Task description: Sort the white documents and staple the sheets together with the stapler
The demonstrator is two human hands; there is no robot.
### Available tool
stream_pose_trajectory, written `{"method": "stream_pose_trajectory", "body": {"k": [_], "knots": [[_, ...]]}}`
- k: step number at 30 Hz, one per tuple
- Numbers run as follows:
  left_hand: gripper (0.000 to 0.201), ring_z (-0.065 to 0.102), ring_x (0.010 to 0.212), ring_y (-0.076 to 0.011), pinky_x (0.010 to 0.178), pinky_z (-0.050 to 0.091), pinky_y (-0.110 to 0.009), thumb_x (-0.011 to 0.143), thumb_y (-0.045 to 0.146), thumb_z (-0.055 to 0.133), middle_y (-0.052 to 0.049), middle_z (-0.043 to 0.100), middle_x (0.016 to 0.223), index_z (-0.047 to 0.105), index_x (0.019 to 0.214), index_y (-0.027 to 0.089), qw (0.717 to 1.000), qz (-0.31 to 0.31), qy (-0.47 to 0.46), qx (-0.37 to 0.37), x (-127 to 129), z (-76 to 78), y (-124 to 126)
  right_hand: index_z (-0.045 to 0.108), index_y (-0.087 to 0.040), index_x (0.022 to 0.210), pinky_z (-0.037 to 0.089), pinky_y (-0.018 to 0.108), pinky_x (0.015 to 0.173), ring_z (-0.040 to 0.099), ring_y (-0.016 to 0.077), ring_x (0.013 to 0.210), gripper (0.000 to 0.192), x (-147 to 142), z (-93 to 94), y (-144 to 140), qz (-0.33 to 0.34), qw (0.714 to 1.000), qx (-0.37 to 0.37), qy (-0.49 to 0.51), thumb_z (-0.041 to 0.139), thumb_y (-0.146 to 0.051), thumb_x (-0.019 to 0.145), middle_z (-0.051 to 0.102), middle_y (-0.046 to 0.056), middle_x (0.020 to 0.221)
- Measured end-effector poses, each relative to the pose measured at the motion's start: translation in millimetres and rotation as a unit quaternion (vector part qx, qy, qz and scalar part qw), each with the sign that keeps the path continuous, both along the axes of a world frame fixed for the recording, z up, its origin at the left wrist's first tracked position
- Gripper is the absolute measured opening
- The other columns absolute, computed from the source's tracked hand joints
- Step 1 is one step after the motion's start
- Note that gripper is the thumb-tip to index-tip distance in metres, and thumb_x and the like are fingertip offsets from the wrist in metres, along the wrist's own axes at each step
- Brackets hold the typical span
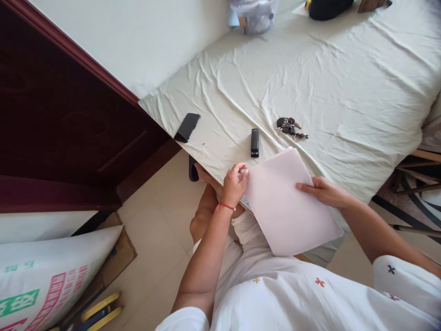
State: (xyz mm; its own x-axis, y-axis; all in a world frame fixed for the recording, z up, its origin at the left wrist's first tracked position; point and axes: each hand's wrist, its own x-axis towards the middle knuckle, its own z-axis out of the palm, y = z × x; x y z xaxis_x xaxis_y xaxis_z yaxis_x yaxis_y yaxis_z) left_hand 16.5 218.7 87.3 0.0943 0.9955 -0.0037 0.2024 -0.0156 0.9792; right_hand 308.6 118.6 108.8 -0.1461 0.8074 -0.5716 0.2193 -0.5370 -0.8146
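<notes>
White sheets of paper are held at the near edge of the cloth-covered table, part lying on it and part overhanging toward the lap. The top left corner is pinched by the fingers of the left hand; the right edge is steadied under the flat, mostly open right hand. The sheets appear squared up, yet no staple can be seen. A black stapler lies untouched just beyond the paper, with keys and a phone farther off
</notes>
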Motion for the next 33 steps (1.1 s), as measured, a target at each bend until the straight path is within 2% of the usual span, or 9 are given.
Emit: {"method": "stream_pose_trajectory", "body": {"k": [3, 7, 10, 13, 17, 23, 27, 29, 33], "knots": [[0.032, 0.069, 0.111, -0.0263, 0.104, 0.051, -0.033, 0.071, 0.029, 0.095, -0.009, 0.079, 0.106, 0.082, 0.099, 0.024, 0.999, -0.028, -0.028, 0.013, -8, 30.8, 2, 0.067, -0.019, 0.065, 0.042, 0.025, 0.045, 0.061, 0.0167, 0.054, 0.059, -10, 21.7, 30, 0.117, 0.992, 0.039, -0.041, 0.082, -0.075, 0.074, 0.07, 0.004, 0.065], [0.039, 0.072, 0.082, -0.0219, 0.074, 0.056, -0.027, 0.07, 0.036, 0.095, -0.004, 0.081, 0.092, 0.083, 0.104, 0.022, 0.99, -0.136, -0.018, -0.042, -24, 54.1, 3, 0.071, -0.018, 0.072, 0.043, 0.025, 0.05, 0.061, 0.0155, 0.058, 0.056, -36, 44.4, 64, 0.249, 0.965, 0.081, -0.037, 0.074, -0.073, 0.082, 0.072, 0.005, 0.07], [0.032, 0.068, 0.063, -0.02, 0.056, 0.051, -0.026, 0.074, 0.045, 0.092, -0.007, 0.079, 0.076, 0.082, 0.079, 0.016, 0.98, -0.141, -0.036, -0.132, -47, 46.9, -1, 0.076, -0.017, 0.082, 0.046, 0.025, 0.056, 0.064, 0.0162, 0.065, 0.047, -43, 49.2, 77, 0.302, 0.948, 0.094, -0.032, 0.075, -0.064, 0.084, 0.075, 0.004, 0.079], [0.038, 0.072, 0.069, -0.0216, 0.063, 0.058, -0.029, 0.069, 0.049, 0.095, -0.008, 0.082, 0.082, 0.084, 0.084, 0.016, 0.983, -0.036, -0.094, -0.156, -73, 28.3, -11, 0.08, -0.019, 0.094, 0.05, 0.026, 0.064, 0.068, 0.0185, 0.075, 0.038, -30, 44.6, 77, 0.319, 0.945, 0.075, -0.011, 0.077, -0.056, 0.085, 0.077, 0.003, 0.09], [0.051, 0.078, 0.077, -0.025, 0.076, 0.065, -0.037, 0.06, 0.056, 0.098, -0.009, 0.082, 0.081, 0.082, 0.086, 0.014, 0.964, 0.093, -0.159, -0.191, -93, 1.5, -33, 0.079, -0.017, 0.084, 0.053, 0.028, 0.069, 0.067, 0.0194, 0.077, 0.041, -1, 31.5, 64, 0.233, 0.971, 0.042, 0.019, 0.087, -0.057, 0.075, 0.074, 0.004, 0.084], [0.059, 0.081, 0.097, -0.0308, 0.093, 0.065, -0.043, 0.056, 0.053, 0.101, -0.011, 0.084, 0.087, 0.081, 0.096, 0.015, 0.928, 0.156, -0.223, -0.253, -86, -33.0, -66, 0.072, -0.017, 0.077, 0.051, 0.028, 0.062, 0.058, 0.0137, 0.063, 0.05, 8, 2.0, 53, 0.004, 0.997, 0.074, 0.006, 0.088, -0.064, 0.07, 0.065, 0.002, 0.068], [0.061, 0.08, 0.102, -0.029, 0.097, 0.063, -0.04, 0.057, 0.054, 0.1, -0.008, 0.084, 0.092, 0.08, 0.101, 0.017, 0.925, 0.187, -0.23, -0.238, -76, -39.4, -80, 0.074, -0.019, 0.088, 0.047, 0.026, 0.062, 0.056, 0.013, 0.064, 0.046, 0, -13.5, 57, -0.03, 0.979, 0.18, -0.093, 0.075, -0.064, 0.085, 0.063, 0.001, 0.07], [0.058, 0.08, 0.102, -0.0281, 0.096, 0.063, -0.038, 0.058, 0.054, 0.1, -0.007, 0.084, 0.094, 0.08, 0.1, 0.019, 0.922, 0.205, -0.235, -0.23, -71, -38.1, -85, 0.071, -0.019, 0.085, 0.046, 0.026, 0.062, 0.056, 0.0127, 0.065, 0.045, -4, -14.6, 58, -0.06, 0.978, 0.191, -0.058, 0.076, -0.064, 0.085, 0.063, 0.0, 0.071], [0.048, 0.081, 0.096, -0.0239, 0.093, 0.063, -0.036, 0.067, 0.052, 0.095, -0.006, 0.085, 0.098, 0.079, 0.1, 0.021, 0.903, 0.266, -0.252, -0.225, -57, -36.5, -94, 0.073, -0.022, 0.096, 0.055, 0.028, 0.067, 0.069, 0.0185, 0.077, 0.043, -10, -8.0, 48, -0.051, 0.991, 0.057, 0.11, 0.087, -0.058, 0.077, 0.075, 0.004, 0.09]]}}
